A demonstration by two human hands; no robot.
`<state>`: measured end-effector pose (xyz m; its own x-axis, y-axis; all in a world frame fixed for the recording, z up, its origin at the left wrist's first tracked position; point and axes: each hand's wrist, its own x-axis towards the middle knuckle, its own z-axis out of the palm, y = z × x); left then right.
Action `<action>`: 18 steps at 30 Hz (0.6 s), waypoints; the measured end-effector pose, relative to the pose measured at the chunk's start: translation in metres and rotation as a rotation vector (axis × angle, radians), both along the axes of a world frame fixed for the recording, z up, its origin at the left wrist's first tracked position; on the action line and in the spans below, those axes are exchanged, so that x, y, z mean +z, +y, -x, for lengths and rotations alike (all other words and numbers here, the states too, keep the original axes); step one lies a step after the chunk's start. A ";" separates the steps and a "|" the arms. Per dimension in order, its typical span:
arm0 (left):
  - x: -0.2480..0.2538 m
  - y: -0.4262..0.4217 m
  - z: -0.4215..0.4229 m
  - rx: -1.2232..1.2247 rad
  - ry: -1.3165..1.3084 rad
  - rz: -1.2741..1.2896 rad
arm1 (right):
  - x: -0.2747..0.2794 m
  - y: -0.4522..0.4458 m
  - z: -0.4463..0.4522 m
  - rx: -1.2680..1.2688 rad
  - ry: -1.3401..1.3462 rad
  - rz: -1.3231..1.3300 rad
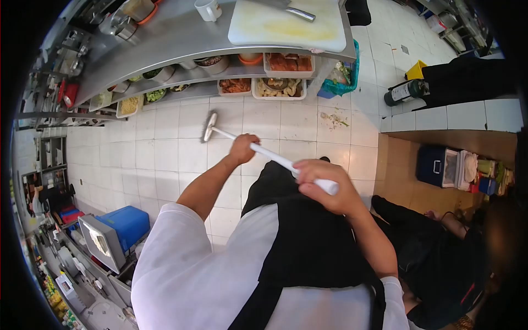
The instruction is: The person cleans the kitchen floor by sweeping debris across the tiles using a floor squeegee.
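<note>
A floor brush with a long white handle slants across the space before me. Its white head with dark bristles is down at the tiled floor, ahead and to the left. My left hand wraps around the handle's lower part. Near the thick top end of the handle, my right hand is closed on it, partly hiding the shaft. Food scraps lie scattered on the tiles to the right of the brush head.
Ahead stands a steel counter with a cutting board, a knife and a mug; food tubs fill its lower shelf. A lined bin is at its right end. A person in black is close on my right. A blue container stands left.
</note>
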<state>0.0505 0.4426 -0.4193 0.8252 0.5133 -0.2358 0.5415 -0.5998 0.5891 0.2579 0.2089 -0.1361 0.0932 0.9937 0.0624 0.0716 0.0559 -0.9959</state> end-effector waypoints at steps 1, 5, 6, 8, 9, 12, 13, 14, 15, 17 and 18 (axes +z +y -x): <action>0.006 -0.012 -0.020 -0.037 -0.091 0.049 | 0.011 -0.010 -0.010 -0.044 0.002 -0.006; 0.030 -0.070 -0.108 -0.249 -0.311 0.144 | 0.044 -0.059 -0.039 -0.335 0.157 -0.184; 0.032 -0.087 -0.131 -0.264 -0.344 0.187 | 0.056 -0.066 -0.047 -0.380 0.153 -0.245; 0.053 -0.114 -0.178 -0.328 -0.366 0.272 | 0.079 -0.077 -0.066 -0.451 0.127 -0.313; 0.061 -0.126 -0.200 -0.360 -0.389 0.290 | 0.090 -0.082 -0.075 -0.472 0.106 -0.321; 0.068 -0.155 -0.264 -0.393 -0.405 0.354 | 0.109 -0.097 -0.105 -0.531 0.045 -0.297; 0.069 -0.164 -0.283 -0.434 -0.423 0.391 | 0.114 -0.103 -0.117 -0.561 0.015 -0.277; 0.071 -0.171 -0.301 -0.476 -0.441 0.427 | 0.117 -0.109 -0.129 -0.565 -0.011 -0.278; 0.073 -0.178 -0.319 -0.481 -0.435 0.432 | 0.118 -0.116 -0.142 -0.572 -0.007 -0.274; 0.081 -0.190 -0.348 -0.550 -0.335 0.440 | 0.122 -0.131 -0.171 -0.500 -0.049 -0.308; 0.092 -0.194 -0.357 -0.545 -0.318 0.452 | 0.128 -0.138 -0.184 -0.484 -0.077 -0.335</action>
<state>0.4072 0.2490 -0.3277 0.9966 -0.0738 -0.0354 0.0032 -0.3972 0.9177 0.4420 0.0712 -0.0085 0.5134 0.7643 0.3902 0.2384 0.3098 -0.9204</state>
